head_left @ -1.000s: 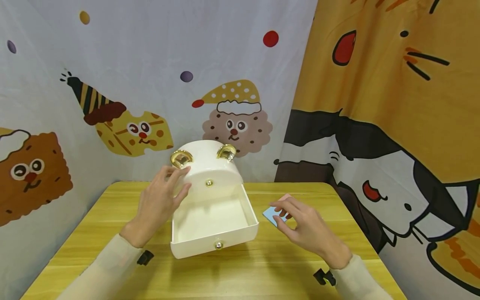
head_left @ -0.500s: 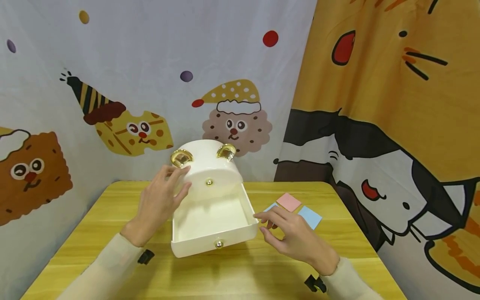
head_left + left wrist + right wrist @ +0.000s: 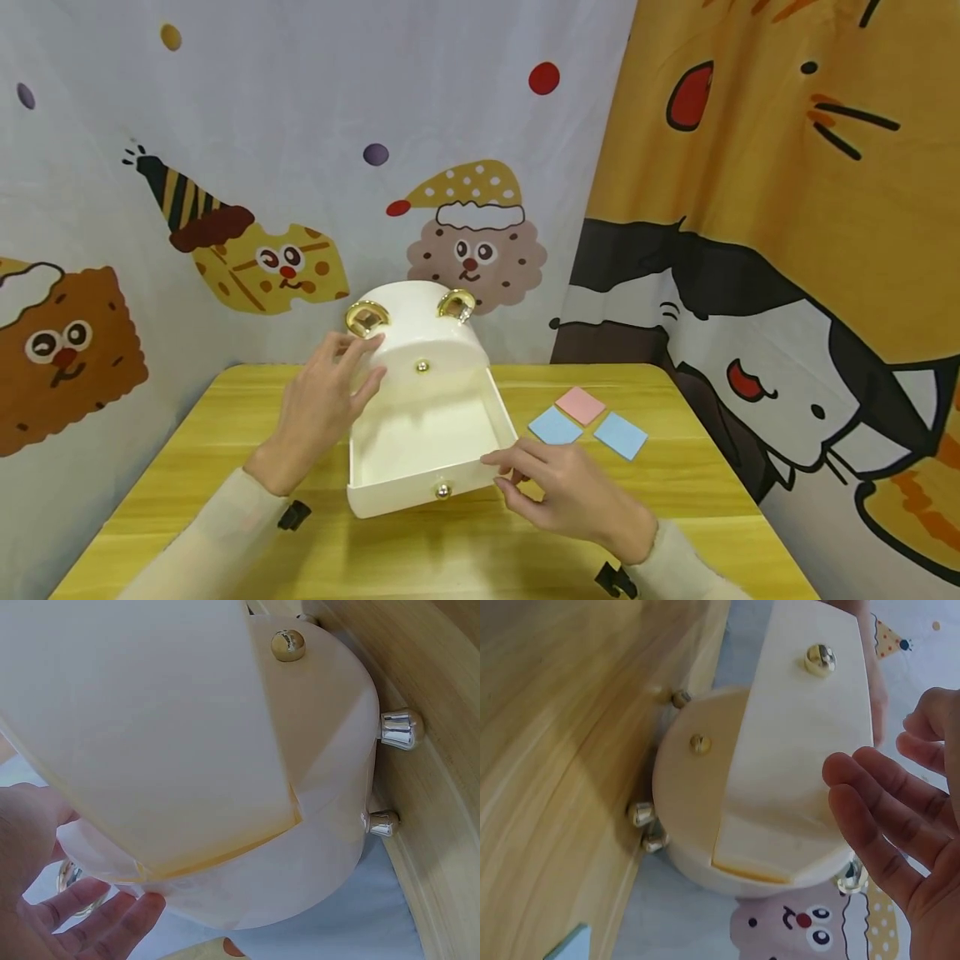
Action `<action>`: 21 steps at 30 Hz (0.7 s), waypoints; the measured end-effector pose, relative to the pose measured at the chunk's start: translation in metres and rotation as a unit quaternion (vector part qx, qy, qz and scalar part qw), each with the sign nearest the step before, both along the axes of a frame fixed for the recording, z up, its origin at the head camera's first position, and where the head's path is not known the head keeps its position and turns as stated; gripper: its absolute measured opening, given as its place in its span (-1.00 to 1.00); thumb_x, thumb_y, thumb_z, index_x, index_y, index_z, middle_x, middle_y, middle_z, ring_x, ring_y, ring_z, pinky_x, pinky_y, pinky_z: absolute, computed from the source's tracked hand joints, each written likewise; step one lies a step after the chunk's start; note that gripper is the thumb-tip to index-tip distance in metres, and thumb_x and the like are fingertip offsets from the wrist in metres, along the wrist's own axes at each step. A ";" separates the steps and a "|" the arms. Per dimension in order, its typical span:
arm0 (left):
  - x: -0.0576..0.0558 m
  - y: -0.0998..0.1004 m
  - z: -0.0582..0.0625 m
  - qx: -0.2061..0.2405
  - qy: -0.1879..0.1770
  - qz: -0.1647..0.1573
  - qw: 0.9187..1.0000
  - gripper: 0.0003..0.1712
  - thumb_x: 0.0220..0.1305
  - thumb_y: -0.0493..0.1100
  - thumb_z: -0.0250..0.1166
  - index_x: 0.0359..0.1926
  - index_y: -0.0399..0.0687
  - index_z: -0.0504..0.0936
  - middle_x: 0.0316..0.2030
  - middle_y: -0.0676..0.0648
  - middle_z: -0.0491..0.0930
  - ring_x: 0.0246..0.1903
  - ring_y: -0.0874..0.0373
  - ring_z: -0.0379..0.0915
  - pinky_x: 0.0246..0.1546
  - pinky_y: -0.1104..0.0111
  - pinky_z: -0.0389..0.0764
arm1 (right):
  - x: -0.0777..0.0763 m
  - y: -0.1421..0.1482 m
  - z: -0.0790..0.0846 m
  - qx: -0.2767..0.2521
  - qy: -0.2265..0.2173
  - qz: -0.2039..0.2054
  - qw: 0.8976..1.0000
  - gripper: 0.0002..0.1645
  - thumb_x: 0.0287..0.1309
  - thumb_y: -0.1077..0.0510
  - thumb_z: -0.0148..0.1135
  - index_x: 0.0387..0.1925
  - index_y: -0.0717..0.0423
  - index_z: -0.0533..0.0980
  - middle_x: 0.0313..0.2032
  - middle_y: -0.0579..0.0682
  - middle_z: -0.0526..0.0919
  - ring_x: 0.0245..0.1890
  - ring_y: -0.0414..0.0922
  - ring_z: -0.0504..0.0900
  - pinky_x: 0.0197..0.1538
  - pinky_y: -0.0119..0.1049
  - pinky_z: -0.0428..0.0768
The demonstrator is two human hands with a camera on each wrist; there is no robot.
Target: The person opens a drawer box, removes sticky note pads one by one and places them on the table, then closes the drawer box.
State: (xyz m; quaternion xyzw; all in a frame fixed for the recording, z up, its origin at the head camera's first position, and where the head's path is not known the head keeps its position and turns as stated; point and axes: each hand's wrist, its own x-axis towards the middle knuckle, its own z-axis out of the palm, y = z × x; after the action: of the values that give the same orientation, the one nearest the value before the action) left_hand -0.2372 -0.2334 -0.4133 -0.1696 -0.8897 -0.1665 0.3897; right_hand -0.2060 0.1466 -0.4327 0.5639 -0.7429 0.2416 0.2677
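Observation:
A glossy white cabinet (image 3: 420,312) with two gold ears stands at the back of the table, its drawer (image 3: 423,437) pulled out toward me. Nothing shows inside the drawer. My left hand (image 3: 318,408) rests at the cabinet's left side below the ear, its fingertips against the rounded shell (image 3: 255,889) in the left wrist view. Beside the drawer's front right corner is my right hand (image 3: 566,492), loosely bent and holding nothing. Its fingertips are close to the drawer front (image 3: 802,750); whether they touch it I cannot tell.
On the table (image 3: 525,558), right of the drawer, lie a pink square of paper (image 3: 580,405), a blue square (image 3: 555,426) and another blue square (image 3: 621,435). A gold knob (image 3: 443,491) sticks out of the drawer front. Printed cloth (image 3: 300,125) hangs behind the table.
My right hand has moved left and toward me, away from the paper squares to the drawer's front corner, uncovering them. The left hand and cabinet have stayed in place.

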 end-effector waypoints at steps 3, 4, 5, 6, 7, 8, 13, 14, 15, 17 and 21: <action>-0.001 0.001 -0.001 0.001 0.001 0.000 1.000 -0.43 0.49 -0.09 0.65 0.44 0.05 0.75 0.09 -0.24 0.65 -0.41 0.06 0.49 -0.69 0.48 0.29 | 0.002 -0.006 -0.003 0.017 0.012 -0.003 1.000 -0.72 0.64 0.11 0.36 0.24 -0.04 0.77 -0.17 -0.23 0.85 -0.30 -0.42 0.83 -0.31 -0.81 0.41; -0.001 0.001 -0.001 0.002 0.003 0.002 1.000 -0.43 0.49 -0.09 0.66 0.43 0.05 0.76 0.09 -0.24 0.66 -0.41 0.06 0.49 -0.69 0.48 0.29 | 0.003 -0.008 -0.003 0.022 0.016 -0.001 1.000 -0.70 0.60 0.13 0.41 0.25 -0.04 0.76 -0.17 -0.22 0.86 -0.31 -0.42 0.83 -0.31 -0.81 0.40; -0.001 0.001 -0.001 0.002 0.005 0.003 1.000 -0.44 0.48 -0.10 0.66 0.43 0.05 0.76 0.08 -0.24 0.66 -0.41 0.06 0.50 -0.68 0.48 0.28 | 0.003 -0.011 -0.004 0.026 0.021 0.000 0.999 -0.65 0.54 0.16 0.46 0.27 -0.05 0.75 -0.16 -0.22 0.87 -0.35 -0.43 0.80 -0.31 -0.82 0.37; -0.001 0.001 -0.001 0.002 0.005 0.006 1.000 -0.44 0.48 -0.10 0.66 0.43 0.05 0.76 0.08 -0.24 0.66 -0.41 0.06 0.50 -0.68 0.48 0.28 | 0.004 -0.014 -0.004 0.030 0.026 0.001 0.999 -0.61 0.50 0.18 0.50 0.28 -0.05 0.74 -0.16 -0.22 0.87 -0.39 -0.44 0.76 -0.32 -0.82 0.35; -0.001 0.001 -0.001 0.002 0.006 0.007 1.000 -0.44 0.48 -0.11 0.66 0.42 0.06 0.76 0.08 -0.23 0.66 -0.41 0.06 0.50 -0.68 0.48 0.29 | 0.005 -0.016 -0.005 0.033 0.029 0.004 0.999 -0.57 0.46 0.19 0.53 0.30 -0.05 0.74 -0.15 -0.22 0.87 -0.43 -0.44 0.72 -0.33 -0.82 0.32; -0.001 0.001 -0.002 0.003 0.005 0.007 1.000 -0.44 0.48 -0.12 0.66 0.42 0.05 0.76 0.07 -0.23 0.66 -0.40 0.06 0.51 -0.68 0.48 0.29 | 0.006 -0.019 -0.006 0.035 0.031 0.005 0.999 -0.52 0.42 0.20 0.56 0.31 -0.06 0.73 -0.13 -0.22 0.87 -0.46 -0.45 0.68 -0.33 -0.82 0.31; 0.000 0.002 -0.002 0.004 0.003 0.006 1.000 -0.44 0.48 -0.12 0.65 0.43 0.06 0.76 0.08 -0.22 0.65 -0.39 0.05 0.53 -0.69 0.47 0.30 | 0.008 -0.029 -0.008 0.050 0.047 0.003 0.998 -0.47 0.38 0.15 0.64 0.33 -0.09 0.73 -0.01 -0.23 0.89 -0.51 -0.46 0.60 -0.35 -0.81 0.27; 0.000 0.002 -0.002 0.005 0.003 0.006 1.000 -0.43 0.48 -0.12 0.66 0.43 0.06 0.76 0.08 -0.22 0.65 -0.39 0.05 0.53 -0.69 0.47 0.30 | 0.009 -0.031 -0.009 0.053 0.052 0.002 0.997 -0.47 0.37 0.13 0.66 0.33 -0.10 0.73 0.01 -0.24 0.89 -0.49 -0.47 0.62 -0.36 -0.80 0.29; 0.000 0.002 -0.002 0.005 0.004 0.006 1.000 -0.43 0.48 -0.12 0.66 0.43 0.06 0.76 0.08 -0.22 0.66 -0.40 0.05 0.52 -0.69 0.48 0.29 | 0.009 -0.033 -0.010 0.056 0.057 0.001 0.997 -0.46 0.36 0.12 0.68 0.32 -0.10 0.73 0.02 -0.25 0.88 -0.48 -0.46 0.65 -0.35 -0.79 0.33; 0.000 0.002 -0.001 0.006 0.005 0.006 1.000 -0.43 0.47 -0.13 0.66 0.43 0.05 0.76 0.08 -0.23 0.66 -0.41 0.07 0.51 -0.69 0.50 0.27 | 0.009 -0.037 -0.012 0.061 0.067 0.000 0.996 -0.45 0.35 0.10 0.70 0.31 -0.12 0.72 0.04 -0.26 0.88 -0.45 -0.45 0.67 -0.36 -0.77 0.40; 0.000 0.002 -0.001 0.005 0.008 0.008 1.000 -0.43 0.47 -0.14 0.67 0.42 0.05 0.76 0.07 -0.23 0.66 -0.44 0.09 0.46 -0.69 0.52 0.24 | 0.009 -0.043 -0.015 0.066 0.071 0.003 0.995 -0.49 0.34 0.10 0.73 0.25 -0.11 0.72 0.03 -0.27 0.87 -0.46 -0.45 0.68 -0.34 -0.77 0.45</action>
State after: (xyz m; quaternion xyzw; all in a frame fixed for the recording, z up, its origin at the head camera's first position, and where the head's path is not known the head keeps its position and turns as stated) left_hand -0.2374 -0.2310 -0.4143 -0.1614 -0.8872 -0.1669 0.3987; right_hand -0.1968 0.1038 -0.4476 0.5986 -0.7345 0.1519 0.2810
